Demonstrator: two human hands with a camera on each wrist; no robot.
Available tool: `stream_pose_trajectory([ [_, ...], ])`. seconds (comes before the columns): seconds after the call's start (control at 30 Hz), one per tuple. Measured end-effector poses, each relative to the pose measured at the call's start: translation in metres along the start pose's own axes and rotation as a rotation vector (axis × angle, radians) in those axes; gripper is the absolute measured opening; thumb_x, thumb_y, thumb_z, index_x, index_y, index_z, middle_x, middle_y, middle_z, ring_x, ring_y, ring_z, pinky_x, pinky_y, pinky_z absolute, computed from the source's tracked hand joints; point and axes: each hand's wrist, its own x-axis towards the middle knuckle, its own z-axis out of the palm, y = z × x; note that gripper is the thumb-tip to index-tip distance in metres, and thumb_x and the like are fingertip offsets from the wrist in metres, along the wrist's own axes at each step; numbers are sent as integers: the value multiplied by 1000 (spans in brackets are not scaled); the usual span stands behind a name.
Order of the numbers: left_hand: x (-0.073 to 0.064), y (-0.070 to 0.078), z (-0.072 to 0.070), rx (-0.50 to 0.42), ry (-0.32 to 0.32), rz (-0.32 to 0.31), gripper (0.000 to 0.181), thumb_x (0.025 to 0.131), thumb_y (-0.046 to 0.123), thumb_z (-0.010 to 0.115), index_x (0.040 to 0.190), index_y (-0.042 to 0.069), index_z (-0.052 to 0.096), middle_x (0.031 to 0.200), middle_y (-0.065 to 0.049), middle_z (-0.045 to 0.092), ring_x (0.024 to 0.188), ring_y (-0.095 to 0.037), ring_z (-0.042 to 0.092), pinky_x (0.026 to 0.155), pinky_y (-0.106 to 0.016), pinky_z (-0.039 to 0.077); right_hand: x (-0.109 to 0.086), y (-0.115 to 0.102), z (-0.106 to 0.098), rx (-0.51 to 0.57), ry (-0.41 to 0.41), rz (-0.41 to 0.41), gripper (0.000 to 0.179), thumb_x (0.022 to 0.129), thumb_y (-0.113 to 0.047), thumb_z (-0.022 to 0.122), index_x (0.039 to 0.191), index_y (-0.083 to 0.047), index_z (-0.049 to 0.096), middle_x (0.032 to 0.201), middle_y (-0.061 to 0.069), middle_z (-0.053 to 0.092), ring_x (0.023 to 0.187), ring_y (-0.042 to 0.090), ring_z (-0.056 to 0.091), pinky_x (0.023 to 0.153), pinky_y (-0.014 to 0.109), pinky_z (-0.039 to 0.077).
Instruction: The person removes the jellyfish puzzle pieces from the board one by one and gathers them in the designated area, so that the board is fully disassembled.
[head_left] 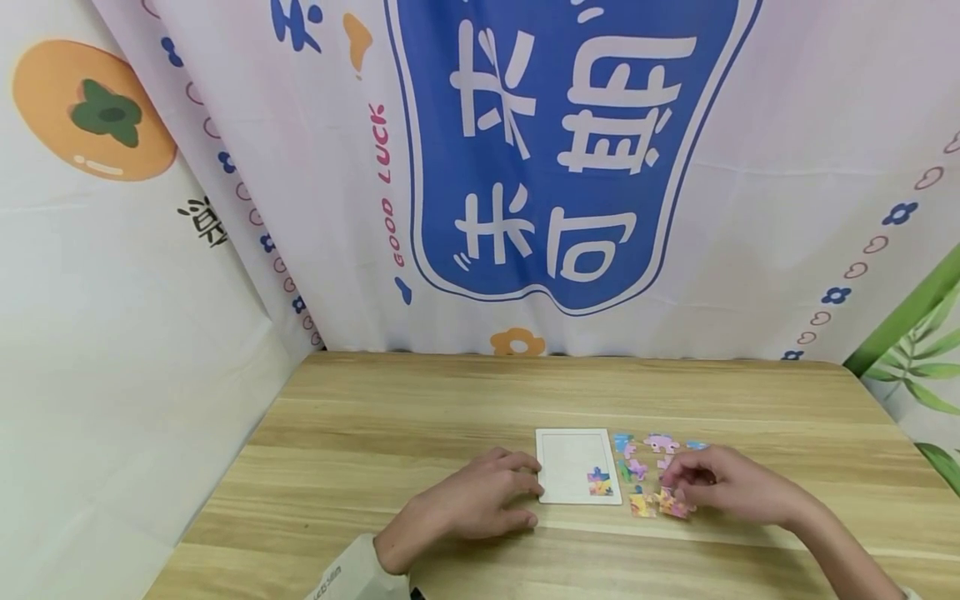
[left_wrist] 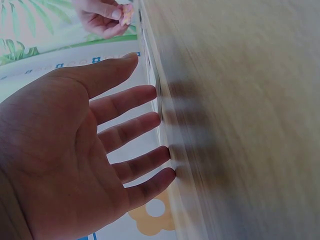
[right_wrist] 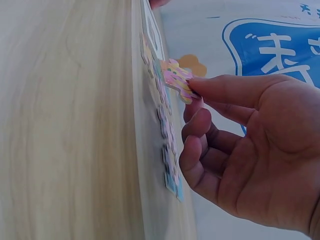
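Note:
A yellow and pink puzzle piece [right_wrist: 179,80] is pinched between the thumb and fingers of my right hand [head_left: 731,483], lifted off the table in the right wrist view. My left hand [head_left: 483,493] lies with its fingers spread, fingertips at the left edge of the white puzzle board [head_left: 566,467]. One joined bit of puzzle [head_left: 599,482] sits in the board's lower right corner. Just right of the board lie several loose pieces, among them a yellow piece [head_left: 642,503] and a lilac piece [head_left: 661,442]. The right hand partly covers some of them.
The wooden table [head_left: 360,433] runs back to a printed cloth [head_left: 337,250] hanging behind it. Another cloth [head_left: 112,333] with an orange fruit print hangs along the left side.

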Motion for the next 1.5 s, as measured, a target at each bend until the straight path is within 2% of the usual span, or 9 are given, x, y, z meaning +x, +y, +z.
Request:
stream_pose_trajectory([
  [0.2,0,0,1,6,3,6,35,104,42,72,134,25,75,155,4,59,141,-22,56,120,-41,46,-7,0,-5,-6,-7,39,16,105,-1,61,113,-4,74,107,3,70,85,0,57,68,22,52],
  [0.33,0,-1,1,4,2,5,35,104,42,72,135,26,75,155,4,59,141,-22,55,120,-41,46,-11,0,-7,1,-13,44,16,105,1,59,114,-1,73,100,-1,70,82,-1,57,65,22,51],
  [0.5,0,0,1,-1,1,-1,35,103,42,72,135,26,75,155,5,59,141,-22,55,120,-40,46,-16,3,-9,-9,-11,10,17,103,5,59,113,0,72,92,-1,68,80,-2,56,61,23,49],
  [0.73,0,0,0,-3,-2,-3,36,104,43,71,135,26,74,155,5,59,142,-21,55,121,-41,46,-20,6,-8,-12,-8,-13,18,103,7,58,112,0,72,92,0,70,82,-3,60,62,23,51],
  [0.9,-1,1,0,-5,-1,-7,36,103,43,72,135,26,75,155,5,59,141,-21,55,120,-41,46,-17,6,-7,-31,-9,-9,17,103,6,59,112,-1,72,91,0,71,81,-2,60,63,23,52],
  [1.07,-1,2,-2,1,5,4,35,104,42,72,134,24,75,155,3,60,141,-22,56,120,-41,46,-11,2,-6,-32,-30,58,13,105,0,61,112,-2,72,96,-1,72,82,-1,62,67,22,54],
  [1.2,-1,1,-2,8,8,13,35,104,41,72,134,24,75,154,3,60,141,-22,56,120,-41,46,-5,-2,-4,-82,-26,94,11,105,-5,64,109,-7,74,99,-2,72,80,-1,60,68,22,53],
  [1.37,-1,1,-2,12,9,17,35,104,41,72,134,23,75,154,2,60,141,-22,56,120,-40,46,0,-4,-1,-156,-1,91,7,103,-7,68,104,-12,74,94,-6,69,76,-2,53,63,22,48],
  [1.5,-1,2,-2,15,11,17,35,103,41,72,134,23,75,154,2,60,141,-22,56,120,-40,46,1,-5,0,-173,13,112,6,101,-7,69,103,-12,73,91,-6,68,76,-2,54,64,22,48],
])
